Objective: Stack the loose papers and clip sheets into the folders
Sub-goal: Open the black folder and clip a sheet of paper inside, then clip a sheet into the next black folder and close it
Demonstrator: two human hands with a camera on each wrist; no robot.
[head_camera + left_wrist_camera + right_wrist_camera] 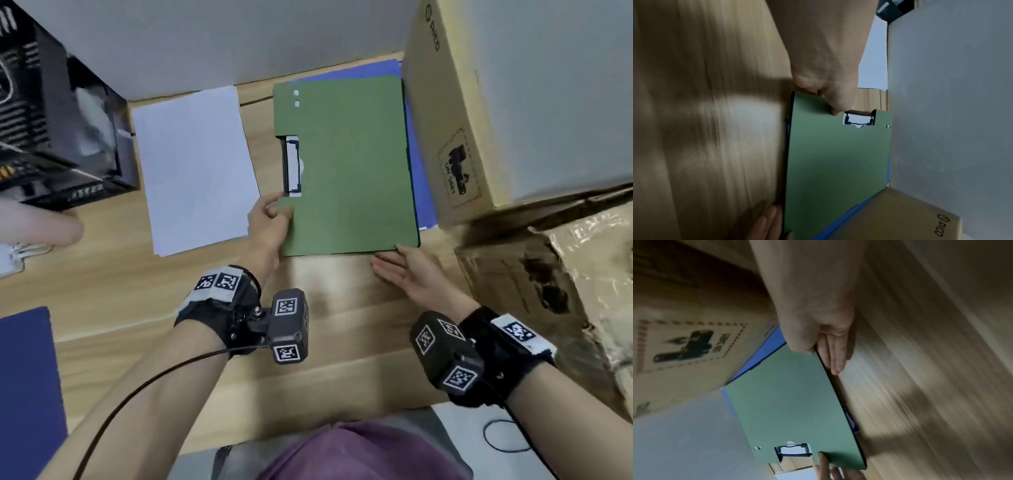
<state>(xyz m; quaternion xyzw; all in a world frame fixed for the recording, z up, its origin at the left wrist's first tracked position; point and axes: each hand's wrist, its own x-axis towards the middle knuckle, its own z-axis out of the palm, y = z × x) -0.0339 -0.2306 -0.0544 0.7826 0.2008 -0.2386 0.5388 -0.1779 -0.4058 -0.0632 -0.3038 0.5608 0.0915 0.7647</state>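
My left hand (265,222) pinches the flat green clip folder's (346,168) edge; my right hand (411,274), fingers straight, touches its near corner on the wooden bench (329,284).

Bare wooden table (329,308) before the green folder (346,164); cardboard box (459,130) tight against its right edge.

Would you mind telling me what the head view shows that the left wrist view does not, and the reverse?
Only the head view shows the black box at far left, the navy folder near the person, and both wrist cameras.

Only the left wrist view shows the clip's hinge bar edge-on at the folder's edge.

Both show the green folder, the left hand pinching its clip-side edge, the right hand flat against its near edge, and the white paper.
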